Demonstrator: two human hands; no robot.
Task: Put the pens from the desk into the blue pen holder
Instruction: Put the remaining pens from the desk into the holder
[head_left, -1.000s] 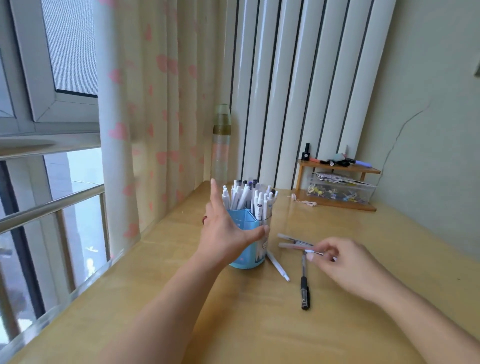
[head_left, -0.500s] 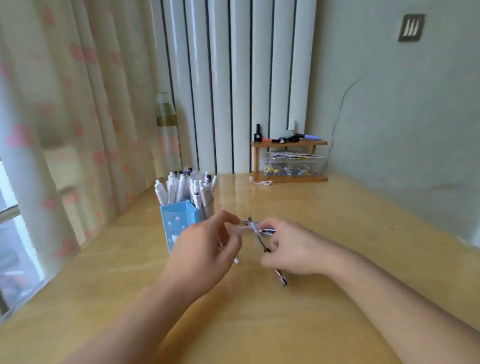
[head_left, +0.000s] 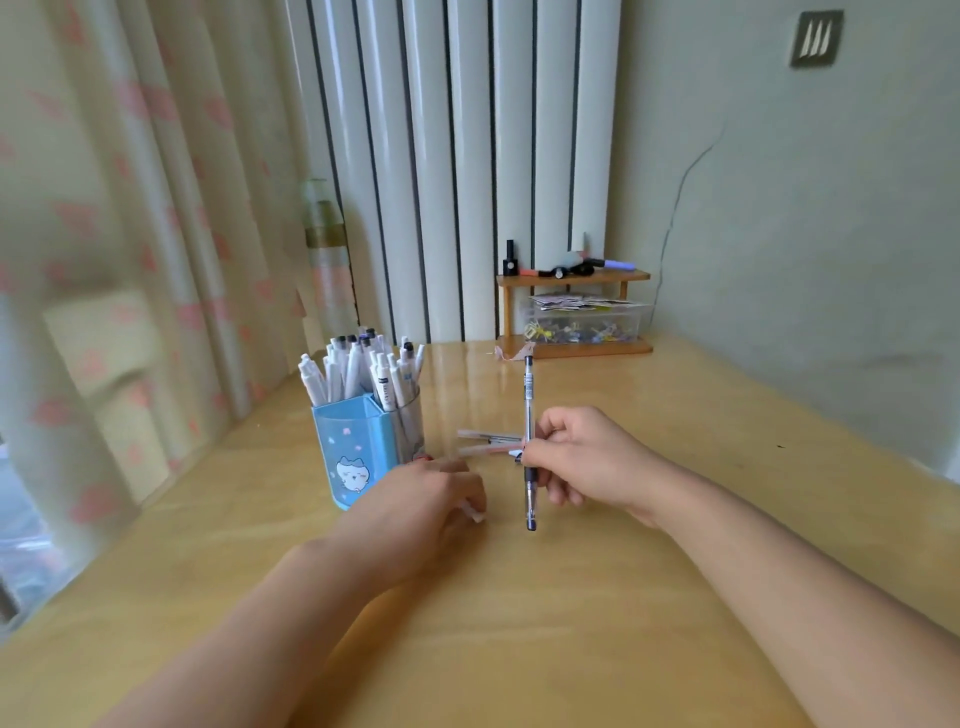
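The blue pen holder (head_left: 353, 452), printed with a cat face, stands left of centre on the desk and is packed with several white pens (head_left: 363, 371). My right hand (head_left: 582, 457) holds a clear black-tipped pen (head_left: 529, 410) upright above the desk, to the right of the holder. My left hand (head_left: 431, 499) lies palm down beside the holder's base, closed over a white pen (head_left: 475, 514) whose tip pokes out. Two pinkish clear pens (head_left: 485, 442) lie on the desk between the holder and my right hand.
A small wooden shelf (head_left: 574, 280) with a clear box of clips (head_left: 584, 322) and a few small items stands at the back against the radiator. A tall bottle (head_left: 324, 249) is behind the holder. Curtains hang at left, a wall runs along the right.
My right hand has lifted the black-tipped pen upright off the desk. My left hand dropped from the holder to the desk and closed on the white pen. The camera view turned right.
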